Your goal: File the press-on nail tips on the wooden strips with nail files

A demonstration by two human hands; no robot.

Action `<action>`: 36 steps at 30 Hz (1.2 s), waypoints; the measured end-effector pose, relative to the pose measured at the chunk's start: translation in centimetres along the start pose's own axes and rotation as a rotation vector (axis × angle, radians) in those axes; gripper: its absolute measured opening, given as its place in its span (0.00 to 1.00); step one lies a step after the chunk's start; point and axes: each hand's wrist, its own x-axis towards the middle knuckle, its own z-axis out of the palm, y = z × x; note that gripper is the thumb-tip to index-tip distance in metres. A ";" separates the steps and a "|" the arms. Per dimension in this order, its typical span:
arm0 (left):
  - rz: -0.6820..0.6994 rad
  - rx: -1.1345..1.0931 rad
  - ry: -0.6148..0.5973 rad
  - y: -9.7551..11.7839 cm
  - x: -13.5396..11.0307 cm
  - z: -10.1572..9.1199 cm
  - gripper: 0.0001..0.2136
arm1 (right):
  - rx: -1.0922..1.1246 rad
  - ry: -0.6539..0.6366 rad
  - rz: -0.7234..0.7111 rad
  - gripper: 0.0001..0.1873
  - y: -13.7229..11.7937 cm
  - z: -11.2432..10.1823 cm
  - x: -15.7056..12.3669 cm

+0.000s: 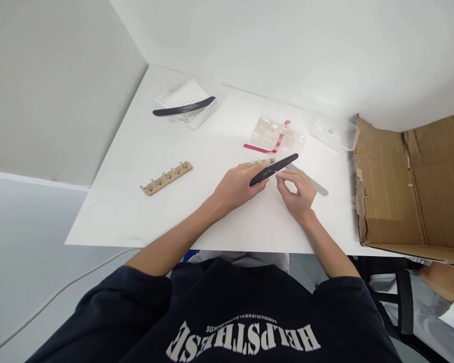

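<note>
Matt black straight nail file [274,169]: pinched in the closed grip of the right hand [297,194], long axis slanting from lower left to upper right, far tip pointing away across the white tabletop [113,212]; tan wooden stick with pale nail tips [259,162], held in the closed grip of the left hand [234,189], its end meeting the file's upper edge; slim steel nail file [314,185] lying partly behind the right hand
</note>
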 end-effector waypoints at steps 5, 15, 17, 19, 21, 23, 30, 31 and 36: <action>0.000 0.024 0.000 0.2 0.0 -0.1 0.16 | 0.245 -0.071 0.425 0.13 -1.1 0.6 0.3; -0.009 0.062 0.004 -0.1 0.0 -0.1 0.15 | 0.321 -0.092 0.599 0.18 -1.9 0.5 1.1; -0.002 0.067 0.006 -0.1 0.0 -0.1 0.15 | 0.430 -0.132 0.697 0.21 -2.1 0.6 1.4; 0.005 0.078 0.007 -0.1 0.0 0.0 0.16 | 0.503 -0.173 0.776 0.24 -2.1 0.7 1.6; 0.004 0.088 0.008 -0.1 -0.1 0.0 0.16 | 0.564 -0.220 0.838 0.26 -2.1 0.8 1.7; 0.001 0.092 0.003 -0.1 -0.1 0.1 0.15 | 0.642 -0.269 0.892 0.27 -1.9 0.9 1.7; 0.011 0.115 -0.007 -0.1 -0.1 0.1 0.16 | 0.787 -0.342 0.985 0.26 -1.7 0.9 1.7; 0.013 0.126 -0.006 -0.2 -0.1 0.1 0.16 | 0.790 -0.344 0.992 0.26 -1.7 0.9 1.8; 0.014 0.141 0.001 -0.3 -0.1 0.4 0.17 | 0.833 -0.329 1.055 0.25 -1.8 0.8 1.9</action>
